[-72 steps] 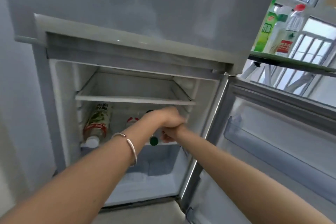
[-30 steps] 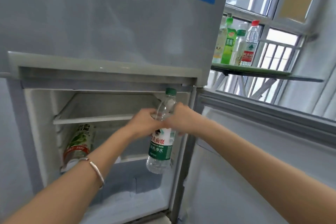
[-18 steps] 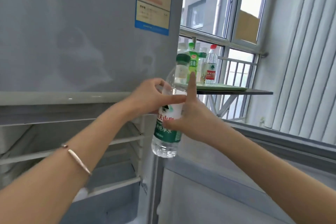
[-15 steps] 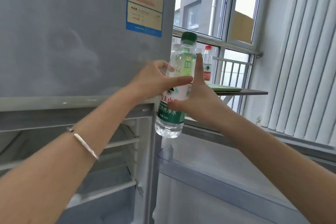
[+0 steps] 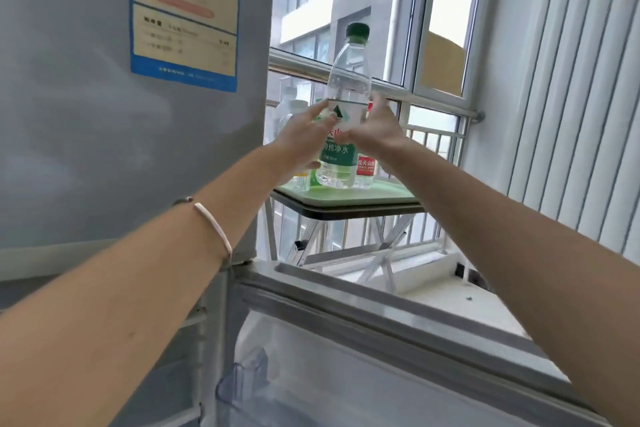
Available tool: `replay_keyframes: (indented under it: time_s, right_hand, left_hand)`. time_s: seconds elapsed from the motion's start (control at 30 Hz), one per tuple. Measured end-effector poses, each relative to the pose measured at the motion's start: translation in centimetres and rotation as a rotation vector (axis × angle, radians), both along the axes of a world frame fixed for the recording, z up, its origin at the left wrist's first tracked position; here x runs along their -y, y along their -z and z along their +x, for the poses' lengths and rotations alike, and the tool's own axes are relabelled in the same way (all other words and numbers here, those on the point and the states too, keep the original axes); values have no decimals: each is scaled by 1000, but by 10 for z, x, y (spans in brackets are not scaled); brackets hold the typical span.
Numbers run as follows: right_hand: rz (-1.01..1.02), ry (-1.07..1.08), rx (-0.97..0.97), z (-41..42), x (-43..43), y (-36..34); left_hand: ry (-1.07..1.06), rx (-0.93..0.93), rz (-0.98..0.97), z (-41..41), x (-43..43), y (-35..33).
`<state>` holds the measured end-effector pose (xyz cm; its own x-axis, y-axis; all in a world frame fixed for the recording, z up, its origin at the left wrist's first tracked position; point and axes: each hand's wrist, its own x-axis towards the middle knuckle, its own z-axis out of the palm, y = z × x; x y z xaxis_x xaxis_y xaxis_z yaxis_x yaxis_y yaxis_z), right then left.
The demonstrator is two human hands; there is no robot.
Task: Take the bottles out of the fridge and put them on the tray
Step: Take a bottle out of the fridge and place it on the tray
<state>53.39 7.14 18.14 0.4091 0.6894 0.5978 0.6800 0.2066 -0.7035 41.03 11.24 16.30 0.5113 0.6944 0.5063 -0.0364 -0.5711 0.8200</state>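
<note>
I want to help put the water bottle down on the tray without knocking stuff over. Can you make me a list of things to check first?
1. Hold: both the left hand and right hand grip the clear plastic water bottle with the green cap: ok.
2. Bottle upright, cap on top: ok.
3. Bottle over the pale green plastic tray: ok, it looks close above it.
4. Free spot on the tray: ok, the front right part is bare.
5. Neighbours: the red-labelled clear bottle stands right behind, others to the left: cannot tell the gap.
6. Folding table steady: cannot tell.
</note>
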Motion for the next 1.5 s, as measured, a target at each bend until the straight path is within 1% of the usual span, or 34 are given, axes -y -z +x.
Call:
replay_keyframes:
  time_s: [0.1, 0.27, 0.37, 0.47, 0.57, 0.63, 0.73, 0.83, 1.03, 1.17, 1.23, 1.33, 1.37, 1.5]
  right_hand:
    - [-23, 7, -10, 24, -43, -4]
    - [-134, 26, -76, 56, -106, 16]
    - [-182, -42, -114, 75, -130, 27]
    - [-168, -96, -151, 89, -145, 34]
    - [-182, -116, -144, 100, -157, 39]
    - [-244, -158, -123, 103, -161, 42]
    - [-361, -167, -65, 108, -167, 46]
    - [-379, -172, -100, 121, -183, 51]
    - [-354, -47, -79, 107, -169, 53]
    - [-314, -86, -128, 98, -152, 51]
    - [-290, -51, -106, 94, -147, 50]
    - [-234, 123, 5, 84, -133, 46]
    - [-211, 147, 45, 77, -125, 44]
    - [-194, 123, 150, 46, -92, 38]
  left_hand:
    - [-40, 14, -19, 30, -25, 2]
    - [-104, -68, -111, 66, -65, 16]
    - [-118, -126, -114, 78, -82, 21]
    - [-123, -139, -142, 90, -94, 28]
    - [-144, -157, -151, 100, -97, 32]
    - [-159, -174, -131, 104, -100, 35]
    - [-164, -202, -131, 109, -107, 38]
    - [-152, -213, -137, 111, -106, 39]
    - [-162, -189, -158, 110, -111, 43]
    - [-156, -177, -135, 108, -101, 41]
    - [-157, -181, -124, 105, -95, 39]
    - [-191, -206, -81, 97, -85, 33]
    - [-201, -205, -68, 94, -80, 32]
    - [-178, -181, -32, 79, -53, 23]
